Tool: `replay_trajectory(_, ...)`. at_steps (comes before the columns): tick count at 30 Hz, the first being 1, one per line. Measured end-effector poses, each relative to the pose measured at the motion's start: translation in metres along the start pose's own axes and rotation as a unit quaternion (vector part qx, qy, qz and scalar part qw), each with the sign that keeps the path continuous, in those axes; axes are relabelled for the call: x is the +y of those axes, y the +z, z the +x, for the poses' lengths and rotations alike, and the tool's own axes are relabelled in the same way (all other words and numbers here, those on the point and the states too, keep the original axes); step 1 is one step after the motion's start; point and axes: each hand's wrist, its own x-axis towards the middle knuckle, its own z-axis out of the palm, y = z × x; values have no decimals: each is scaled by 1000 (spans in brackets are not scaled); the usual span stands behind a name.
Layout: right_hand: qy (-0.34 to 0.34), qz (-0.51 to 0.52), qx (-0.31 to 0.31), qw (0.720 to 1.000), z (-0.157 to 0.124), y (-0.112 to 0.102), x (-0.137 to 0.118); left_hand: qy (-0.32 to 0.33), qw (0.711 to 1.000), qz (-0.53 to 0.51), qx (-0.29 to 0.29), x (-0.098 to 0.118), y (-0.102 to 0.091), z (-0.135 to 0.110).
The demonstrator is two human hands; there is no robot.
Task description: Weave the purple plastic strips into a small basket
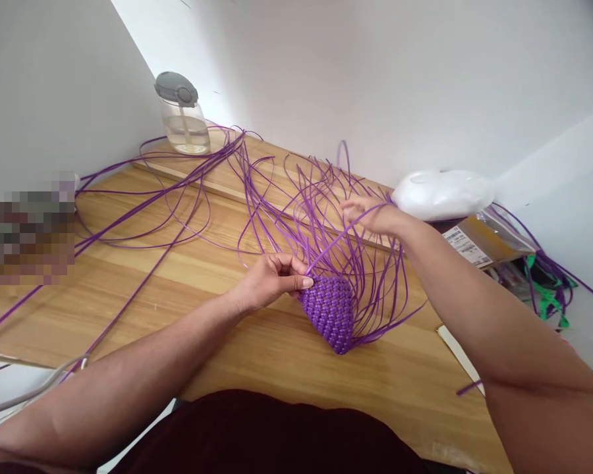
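A small piece of purple plastic weaving (329, 309), closely knotted and roughly cone-shaped, hangs just over the table. My left hand (277, 280) pinches its upper left edge between thumb and fingers. From that edge one purple strand (333, 243) rises to the right, stretched toward my right hand (373, 217). The fingers of my right hand are curled around that strand; its exact path through the fingers is partly hidden. Many loose strands (375, 283) fan out from the weaving's far side.
On the raised wooden ledge stands a clear jug (185, 128) with a grey lid, partly filled with liquid. Long purple strands (197, 171) spread across the wooden table (178, 342) at left. A white plastic bundle (442, 194) and a labelled packet (474, 240) lie at right.
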Motion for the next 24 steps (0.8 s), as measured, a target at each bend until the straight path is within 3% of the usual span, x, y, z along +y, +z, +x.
replay_trajectory(2,-57,-25,-136,989,-32,-3,-10,-4,1000,-2,6,1,0,0)
replay_trajectory(4,-104,-51,-200,973,-59,-12,-20,-5,1000,-2,10,3,1,0)
replay_trajectory(8,-59,-111,-103,987,-95,-24,-26,-1,1000,-9,19,6,2,-1)
replay_trajectory(10,-60,-96,-126,985,-107,-22,-28,-3,1000,-11,19,5,1,0)
replay_trajectory(13,-117,29,-180,976,-118,-16,-35,-4,1000,-9,20,4,1,1)
replay_trajectory(16,-127,110,-56,984,-118,-14,-39,-4,1000,-7,25,3,-1,2)
replay_trajectory(18,-94,111,33,989,-115,-14,-37,0,999,-4,32,4,-2,2)
replay_trajectory(19,-72,106,48,991,-114,-14,-36,3,999,-2,35,4,-2,2)
replay_trajectory(22,-27,130,-10,991,-117,-7,-34,9,999,2,36,4,-2,2)
replay_trajectory(24,-32,199,-41,979,-122,0,-35,10,999,2,34,5,-2,2)
